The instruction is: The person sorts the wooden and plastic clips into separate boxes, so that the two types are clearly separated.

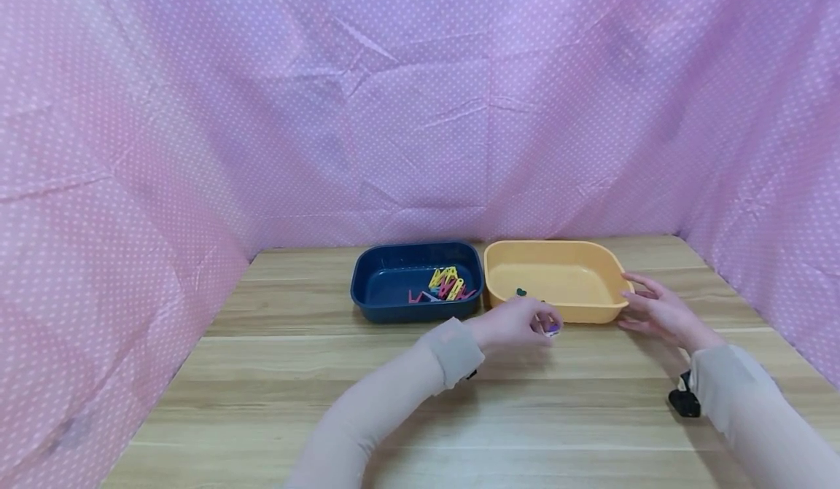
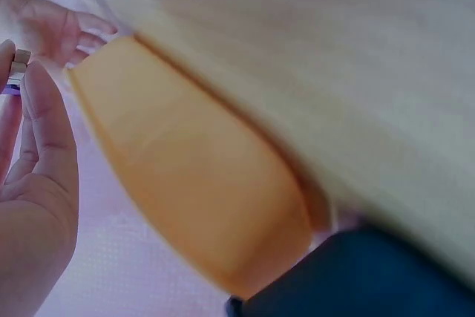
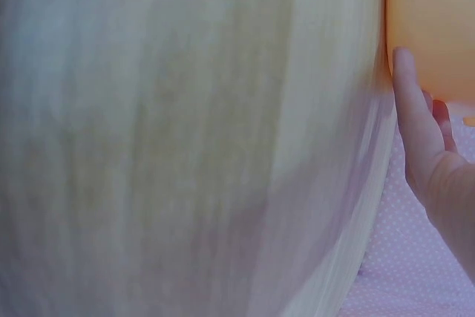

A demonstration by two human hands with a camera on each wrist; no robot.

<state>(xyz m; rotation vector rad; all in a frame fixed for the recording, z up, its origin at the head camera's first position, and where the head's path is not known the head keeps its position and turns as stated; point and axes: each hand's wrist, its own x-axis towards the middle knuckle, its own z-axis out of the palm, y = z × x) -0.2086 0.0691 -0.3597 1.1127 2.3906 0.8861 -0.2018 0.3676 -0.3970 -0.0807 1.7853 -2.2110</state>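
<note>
My left hand (image 1: pixel 515 323) pinches a small white-and-purple piece (image 1: pixel 553 329) between thumb and fingers, in front of the yellow bin (image 1: pixel 593 314). In the left wrist view the piece (image 2: pixel 16 72) shows a pale blocky end and a purple edge; its kind cannot be told. My right hand (image 1: pixel 666 315) touches the outside of the yellow bin's right end, its fingers fairly straight. In the right wrist view the thumb (image 3: pixel 415 120) lies along the bin's wall. A small dark green thing (image 1: pixel 520 292) shows at the bin's front rim, partly hidden behind my left hand.
A dark blue bin (image 1: pixel 413 314) stands directly left of the yellow one. Several yellow and pink clothespins (image 1: pixel 448 283) lie inside it. The wooden table (image 1: pixel 295 372) extends toward me, and a pink dotted cloth (image 1: pixel 420 110) hangs behind and at both sides.
</note>
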